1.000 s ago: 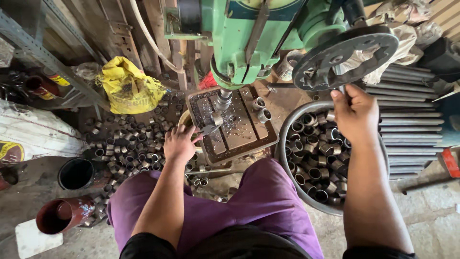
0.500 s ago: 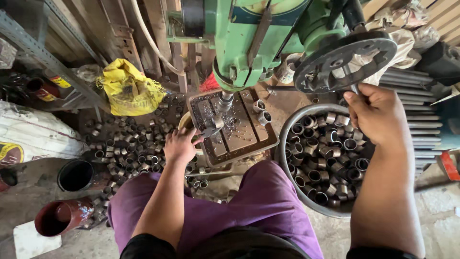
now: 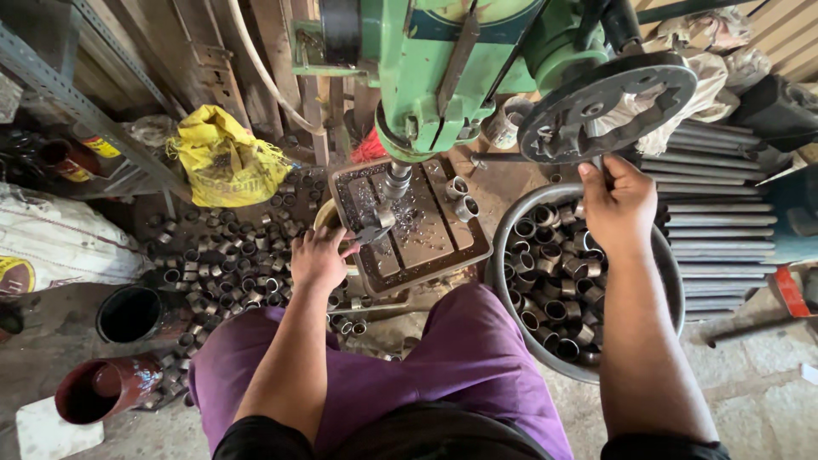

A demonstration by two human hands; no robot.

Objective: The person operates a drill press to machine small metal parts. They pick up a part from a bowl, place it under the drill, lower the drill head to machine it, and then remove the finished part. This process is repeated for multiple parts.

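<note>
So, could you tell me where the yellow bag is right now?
In the head view, the yellow bag sits upper left, behind the metal rings on the floor and left of the green drill press.

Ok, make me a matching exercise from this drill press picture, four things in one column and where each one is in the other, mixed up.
Things:
1. left hand
2. right hand
3. yellow bag
4. metal basin full of short metal rings

Places:
A. on the floor at the far left, behind the loose rings
B. at the near left corner of the drill table, by the piece under the bit
C. on the floor to the right of the drill table
D. on the handle under the black feed wheel

Pairs: 1-B, 2-D, 3-A, 4-C
</note>
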